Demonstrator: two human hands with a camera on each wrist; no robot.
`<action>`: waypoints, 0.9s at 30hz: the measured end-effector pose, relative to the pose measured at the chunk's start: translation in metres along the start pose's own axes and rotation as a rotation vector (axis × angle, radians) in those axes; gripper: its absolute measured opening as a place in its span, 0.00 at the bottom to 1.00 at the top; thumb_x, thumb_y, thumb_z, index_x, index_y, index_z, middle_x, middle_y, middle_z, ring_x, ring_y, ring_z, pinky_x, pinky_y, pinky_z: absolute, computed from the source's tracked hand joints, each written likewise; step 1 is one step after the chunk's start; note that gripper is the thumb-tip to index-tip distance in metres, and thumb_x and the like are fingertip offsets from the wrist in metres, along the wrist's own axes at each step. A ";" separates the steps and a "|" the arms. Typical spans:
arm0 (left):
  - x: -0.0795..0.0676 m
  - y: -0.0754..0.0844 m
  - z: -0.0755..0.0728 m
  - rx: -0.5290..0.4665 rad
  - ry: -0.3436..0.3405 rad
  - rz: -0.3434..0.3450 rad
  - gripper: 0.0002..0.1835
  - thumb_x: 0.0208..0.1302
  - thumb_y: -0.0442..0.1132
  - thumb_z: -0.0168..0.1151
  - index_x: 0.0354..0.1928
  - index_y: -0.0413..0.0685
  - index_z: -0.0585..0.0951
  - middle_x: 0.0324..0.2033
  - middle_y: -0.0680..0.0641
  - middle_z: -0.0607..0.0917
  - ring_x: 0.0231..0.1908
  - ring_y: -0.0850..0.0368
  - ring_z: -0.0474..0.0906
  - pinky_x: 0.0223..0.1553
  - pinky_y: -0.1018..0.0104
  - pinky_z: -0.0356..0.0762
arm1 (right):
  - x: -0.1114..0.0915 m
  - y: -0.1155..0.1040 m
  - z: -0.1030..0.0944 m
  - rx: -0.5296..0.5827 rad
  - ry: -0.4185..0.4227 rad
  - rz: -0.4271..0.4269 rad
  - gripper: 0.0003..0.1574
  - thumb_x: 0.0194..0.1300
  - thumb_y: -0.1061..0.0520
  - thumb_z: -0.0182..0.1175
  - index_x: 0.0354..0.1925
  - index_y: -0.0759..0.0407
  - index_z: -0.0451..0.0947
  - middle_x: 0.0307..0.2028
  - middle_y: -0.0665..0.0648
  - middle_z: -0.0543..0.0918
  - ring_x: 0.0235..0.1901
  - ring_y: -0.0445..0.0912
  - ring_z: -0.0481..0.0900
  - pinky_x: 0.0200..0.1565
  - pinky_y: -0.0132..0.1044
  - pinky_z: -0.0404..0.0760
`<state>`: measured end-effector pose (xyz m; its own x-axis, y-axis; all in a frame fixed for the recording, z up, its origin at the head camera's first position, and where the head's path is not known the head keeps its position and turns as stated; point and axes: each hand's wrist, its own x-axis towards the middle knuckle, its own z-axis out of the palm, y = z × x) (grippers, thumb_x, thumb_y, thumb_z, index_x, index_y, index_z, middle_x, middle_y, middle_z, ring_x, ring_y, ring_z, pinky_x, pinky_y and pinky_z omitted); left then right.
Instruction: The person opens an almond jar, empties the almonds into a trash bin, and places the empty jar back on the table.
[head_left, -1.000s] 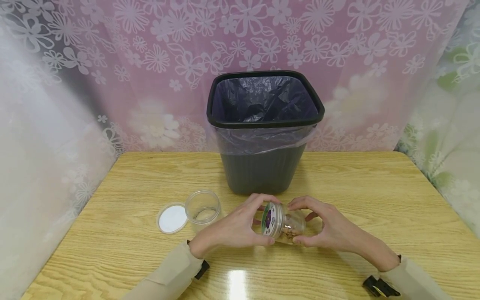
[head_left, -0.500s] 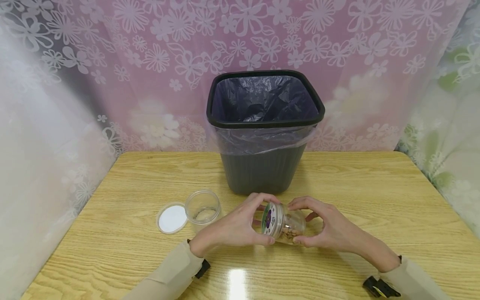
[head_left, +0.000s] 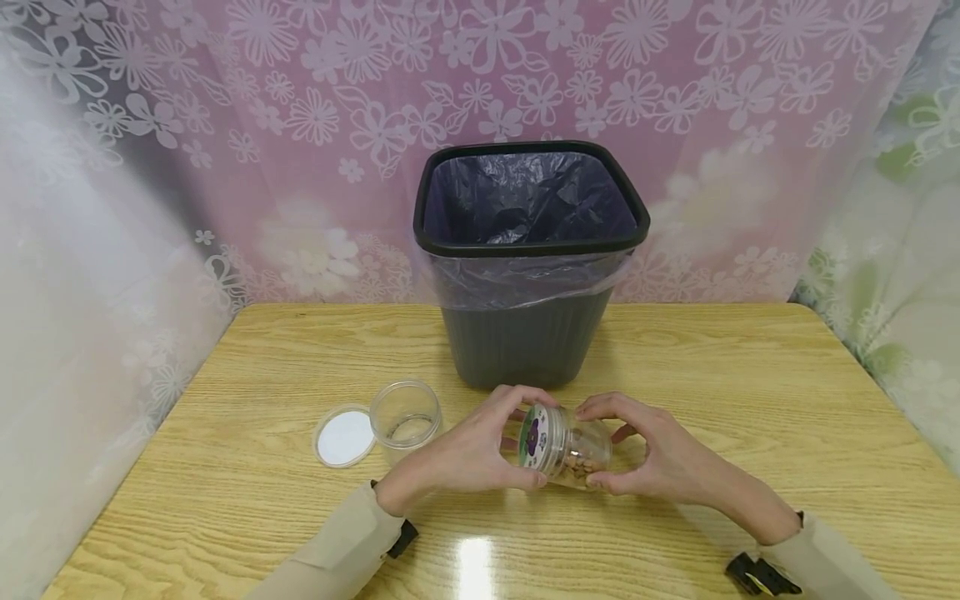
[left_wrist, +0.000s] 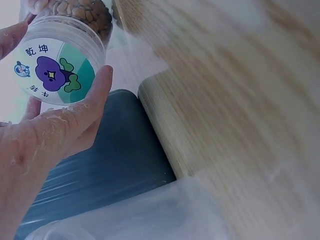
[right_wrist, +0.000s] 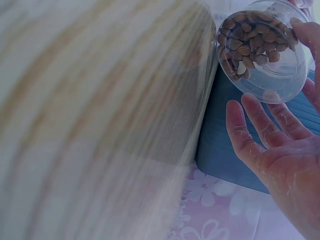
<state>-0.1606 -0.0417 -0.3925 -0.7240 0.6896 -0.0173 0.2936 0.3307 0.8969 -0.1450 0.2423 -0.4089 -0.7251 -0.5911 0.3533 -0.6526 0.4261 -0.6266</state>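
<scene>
A clear plastic jar (head_left: 587, 458) of almonds (right_wrist: 255, 42) lies tilted on its side, its round lid (head_left: 534, 437) facing left. My left hand (head_left: 480, 454) grips the lid by its edge, thumb in front and fingers behind. From the other end, my right hand (head_left: 660, 454) holds the jar's body between thumb and fingers. The left wrist view shows a purple cartoon and green patch on the lid's label (left_wrist: 52, 72). In the right wrist view the almonds are heaped to one side behind the jar's clear base.
Left of my hands an uncovered clear jar (head_left: 406, 414) stands upright, partly behind my left forearm. A lid with a white disc (head_left: 345, 438) lies beside it. A dark waste bin (head_left: 525, 333) with a plastic liner stands at the back of the wooden table (head_left: 315, 350).
My left hand and the lid have shifted slightly left, and the lid's printed face has turned a little. The right hand stays where it was on the jar's body.
</scene>
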 end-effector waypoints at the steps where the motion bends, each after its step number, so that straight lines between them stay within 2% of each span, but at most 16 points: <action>1: 0.000 0.000 0.000 0.001 0.002 -0.002 0.45 0.51 0.36 0.78 0.69 0.74 0.66 0.67 0.50 0.65 0.65 0.50 0.69 0.57 0.70 0.80 | 0.000 0.000 0.000 0.000 0.000 0.000 0.39 0.53 0.55 0.80 0.61 0.47 0.75 0.59 0.51 0.80 0.56 0.39 0.79 0.42 0.37 0.87; 16: -0.011 0.000 -0.005 0.024 0.034 -0.049 0.44 0.51 0.38 0.77 0.67 0.75 0.66 0.65 0.51 0.66 0.62 0.54 0.69 0.57 0.71 0.80 | 0.002 -0.001 -0.004 0.015 -0.024 0.044 0.38 0.53 0.52 0.80 0.60 0.44 0.75 0.57 0.48 0.81 0.55 0.40 0.80 0.42 0.35 0.87; 22: -0.014 0.000 -0.006 0.059 0.052 -0.049 0.45 0.50 0.38 0.78 0.68 0.70 0.66 0.63 0.50 0.68 0.61 0.53 0.70 0.55 0.72 0.80 | 0.005 -0.001 -0.007 0.007 -0.030 0.038 0.40 0.52 0.52 0.81 0.61 0.46 0.74 0.55 0.49 0.82 0.52 0.42 0.81 0.41 0.34 0.86; 27: -0.017 -0.001 -0.006 0.061 0.054 -0.051 0.44 0.51 0.38 0.78 0.69 0.65 0.64 0.62 0.50 0.69 0.61 0.52 0.71 0.56 0.68 0.82 | 0.005 -0.002 -0.010 -0.025 -0.055 0.094 0.44 0.53 0.49 0.80 0.65 0.47 0.73 0.58 0.50 0.82 0.52 0.45 0.83 0.42 0.35 0.86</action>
<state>-0.1529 -0.0577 -0.3905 -0.7713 0.6354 -0.0371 0.2915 0.4045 0.8668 -0.1493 0.2454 -0.3989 -0.7709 -0.5839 0.2546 -0.5878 0.4980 -0.6376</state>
